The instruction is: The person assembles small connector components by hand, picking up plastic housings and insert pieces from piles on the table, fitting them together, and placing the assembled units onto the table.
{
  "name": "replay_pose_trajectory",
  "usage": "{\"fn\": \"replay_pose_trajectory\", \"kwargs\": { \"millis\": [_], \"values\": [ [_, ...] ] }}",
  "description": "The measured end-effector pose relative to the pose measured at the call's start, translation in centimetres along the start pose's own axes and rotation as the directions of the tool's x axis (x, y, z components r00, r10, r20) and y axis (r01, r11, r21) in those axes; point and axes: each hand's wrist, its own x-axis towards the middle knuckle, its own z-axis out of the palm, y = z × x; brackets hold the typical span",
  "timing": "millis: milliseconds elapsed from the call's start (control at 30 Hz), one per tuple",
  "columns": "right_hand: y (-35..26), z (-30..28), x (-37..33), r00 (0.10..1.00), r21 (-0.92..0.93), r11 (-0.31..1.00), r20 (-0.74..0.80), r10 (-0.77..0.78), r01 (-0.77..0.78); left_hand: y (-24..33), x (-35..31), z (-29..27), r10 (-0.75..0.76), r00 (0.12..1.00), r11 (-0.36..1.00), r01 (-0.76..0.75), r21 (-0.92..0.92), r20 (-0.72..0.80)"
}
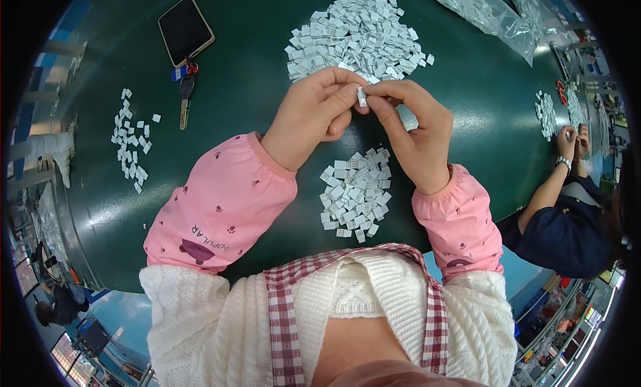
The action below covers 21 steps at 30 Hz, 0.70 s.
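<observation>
Between my two hands is a small white plastic connector housing, pinched at the fingertips. My left hand has its thumb and curled fingers closed on the piece's left side. From the other side, the thumb and index finger of my right hand close on it too. Just beyond my hands lies a large heap of similar white pieces. A smaller pile of white pieces sits nearer my body, below my hands. Off to the left, a loose scatter of white pieces rests on the green table.
A phone and a key on a ring lie at the far left. Clear plastic bags rest at the far right. At the right edge, a co-worker handles pieces beside another pile and red-handled scissors.
</observation>
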Motion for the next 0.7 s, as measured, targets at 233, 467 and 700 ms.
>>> {"fn": "replay_pose_trajectory", "kwargs": {
  "millis": [233,467,700],
  "values": [
    [-0.16,-0.42,0.13,0.995,-0.123,0.990,0.085,-0.057,0.067,-0.23,0.09,-0.16,-0.043,0.999,0.998,0.045,-0.055,0.022],
    [-0.22,-0.34,0.16,0.980,-0.234,0.951,0.042,-0.196,0.200,-0.40,-0.07,0.12,-0.022,1.000,1.000,0.022,-0.018,-0.007],
    [-0.28,-0.86,0.29,0.936,-0.390,0.858,0.029,-0.351,0.334,-0.01,-0.05,0.18,-0.046,0.998,0.992,0.051,-0.119,0.039]
  ]
}}
